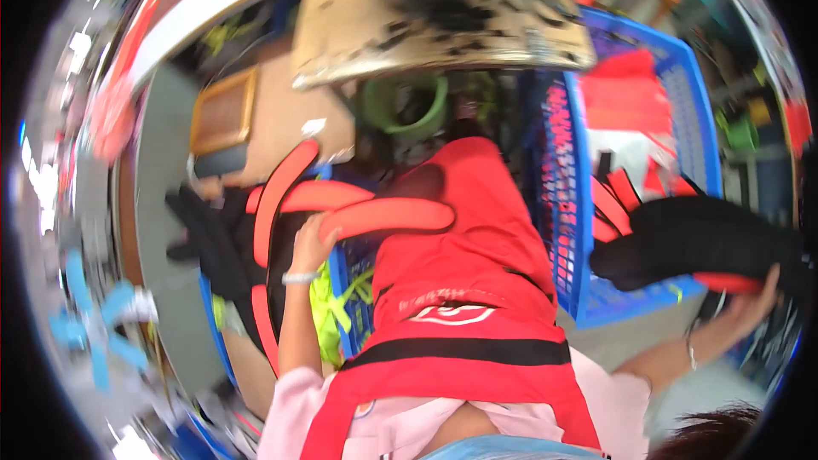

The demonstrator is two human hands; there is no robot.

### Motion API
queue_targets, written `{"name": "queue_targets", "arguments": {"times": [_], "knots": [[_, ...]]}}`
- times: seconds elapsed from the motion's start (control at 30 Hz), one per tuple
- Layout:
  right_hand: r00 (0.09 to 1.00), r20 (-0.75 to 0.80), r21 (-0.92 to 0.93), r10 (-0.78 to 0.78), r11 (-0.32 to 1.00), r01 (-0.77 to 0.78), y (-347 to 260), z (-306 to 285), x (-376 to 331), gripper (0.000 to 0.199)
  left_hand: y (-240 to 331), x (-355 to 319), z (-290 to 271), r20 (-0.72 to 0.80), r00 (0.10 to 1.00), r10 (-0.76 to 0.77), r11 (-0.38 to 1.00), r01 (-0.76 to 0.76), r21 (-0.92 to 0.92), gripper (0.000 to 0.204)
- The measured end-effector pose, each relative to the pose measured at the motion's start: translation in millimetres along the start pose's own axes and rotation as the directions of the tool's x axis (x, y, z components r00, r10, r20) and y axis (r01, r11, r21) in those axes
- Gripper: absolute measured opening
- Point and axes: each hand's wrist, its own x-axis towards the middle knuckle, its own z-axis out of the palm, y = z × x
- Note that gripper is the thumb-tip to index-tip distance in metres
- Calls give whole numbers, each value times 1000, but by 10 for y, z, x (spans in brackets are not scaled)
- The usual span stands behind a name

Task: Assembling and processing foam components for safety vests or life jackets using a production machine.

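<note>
My left hand point(313, 243) is closed at the end of a curved coral-red padded strip point(392, 217) with a dark edge, which reaches across toward my red apron point(477, 247). Beside that hand lie more curved coral strips point(277, 196), heaped over a blue basket with black pieces point(221, 238). Out to the right, my right hand point(754, 298) grips a bundle of black curved fabric pieces point(699, 238) with coral undersides. The bundle hangs over the near right part of a blue crate point(579, 290); part of this hand's fingers is hidden by it.
The tall blue crate also holds red fabric point(626, 94). Ahead is a worn wooden work surface point(358, 25) with black scraps, and a green bucket point(407, 106) below it. Yellow-green fabric point(332, 311) sits by my left arm. A light-blue fan point(98, 315) stands far left.
</note>
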Motion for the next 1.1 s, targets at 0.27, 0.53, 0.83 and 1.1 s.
{"name": "queue_targets", "arguments": {"times": [0.27, 0.53, 0.83, 1.1], "knots": [[871, 472, -873, 134, 206, 442, 1651, -301, 228, 32, -936, -738, 601, -124, 764, -633, 765, 593, -253, 46], [526, 608, -783, 595, 557, 277, 3327, -656, -454, 59, -1024, -657, 680, -249, 871, -424, 850, 477, 221, 80], [286, 837, -535, 467, 583, 611, 2239, 1409, -1490, 37, -1018, -499, 805, -283, 913, -293, 895, 366, 253, 69], [-280, 960, 146, -1, 855, 498, 1730, 2864, -3613, 35, -685, -838, 459, -407, 899, -161, 932, 274, 237, 50]]}}
